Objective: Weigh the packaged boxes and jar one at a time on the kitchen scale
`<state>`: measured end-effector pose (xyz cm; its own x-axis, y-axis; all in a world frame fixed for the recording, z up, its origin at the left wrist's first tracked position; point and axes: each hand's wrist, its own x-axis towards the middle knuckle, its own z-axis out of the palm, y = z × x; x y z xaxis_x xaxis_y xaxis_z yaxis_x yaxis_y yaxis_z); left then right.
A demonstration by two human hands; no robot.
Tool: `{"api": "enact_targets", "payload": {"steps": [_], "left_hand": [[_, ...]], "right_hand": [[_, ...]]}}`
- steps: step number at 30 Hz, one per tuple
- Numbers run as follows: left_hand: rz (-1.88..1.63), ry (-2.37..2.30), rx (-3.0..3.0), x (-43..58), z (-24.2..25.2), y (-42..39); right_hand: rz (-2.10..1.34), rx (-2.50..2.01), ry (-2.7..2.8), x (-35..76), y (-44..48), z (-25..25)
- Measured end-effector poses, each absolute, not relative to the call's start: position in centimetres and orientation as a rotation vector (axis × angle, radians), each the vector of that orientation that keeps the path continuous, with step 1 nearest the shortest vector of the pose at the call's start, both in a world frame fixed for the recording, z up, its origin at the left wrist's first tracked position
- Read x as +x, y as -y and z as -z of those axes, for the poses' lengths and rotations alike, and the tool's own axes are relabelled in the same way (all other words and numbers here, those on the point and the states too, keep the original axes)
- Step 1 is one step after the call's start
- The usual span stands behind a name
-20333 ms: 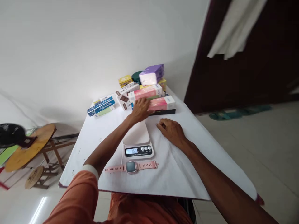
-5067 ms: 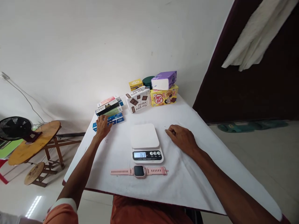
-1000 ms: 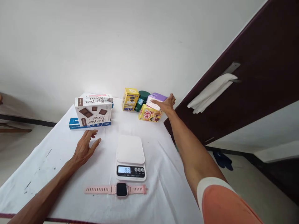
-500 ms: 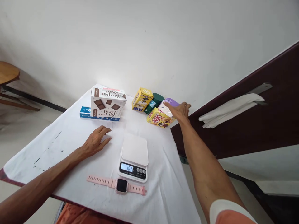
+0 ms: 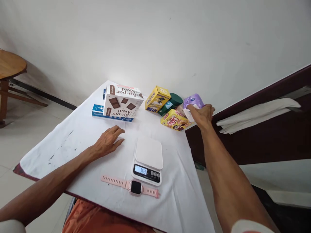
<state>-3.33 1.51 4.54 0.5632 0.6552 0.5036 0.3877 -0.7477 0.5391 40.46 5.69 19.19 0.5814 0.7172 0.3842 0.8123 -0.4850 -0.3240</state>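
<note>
My right hand [image 5: 202, 115] reaches to the far right corner of the table and closes on a purple and white tissue pack [image 5: 192, 101], which sits tilted on a yellow snack box [image 5: 175, 119]. My left hand [image 5: 109, 141] lies flat on the white tablecloth [image 5: 97, 168], fingers apart, holding nothing, just left of a white kitchen scale [image 5: 148, 160] that reads 363. A pink smartwatch [image 5: 131, 186] lies in front of the scale.
A white chocolate-biscuit box [image 5: 122, 102] rests on blue boxes [image 5: 98, 110] at the far left. A yellow carton [image 5: 157, 98] and a dark green jar [image 5: 171, 103] stand at the back. A dark door with a white cloth [image 5: 257, 113] is right; a wooden table [image 5: 9, 69] is left.
My right hand has gone from resting open on the tissue pack to gripping it, and the pack has tilted up. My left hand has barely moved. The view has swung left.
</note>
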Motion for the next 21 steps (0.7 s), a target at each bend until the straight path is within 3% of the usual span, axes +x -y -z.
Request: {"api": "enact_targets", "payload": {"steps": [7, 13, 17, 21], "left_hand": [[-1.011, -0.812, 2.455, -3.4, -4.6, -1.2], [-0.941, -0.86, 2.491, -3.5, -4.0, -1.5], [-0.9, -0.911, 2.487, -3.6, -4.0, -1.7], [-0.855, -0.969, 2.483, -3.7, -4.2, -1.8]], "right_hand": [[0.062, -1.825, 1.834, 30.6, 8.1, -15.0], [-0.022, -1.606, 2.024, 26.0, 13.0, -9.5], [-0.068, -1.649, 2.073, 26.3, 13.7, -10.1], [-0.138, -1.793, 1.91, 27.2, 13.5, -13.9]]}}
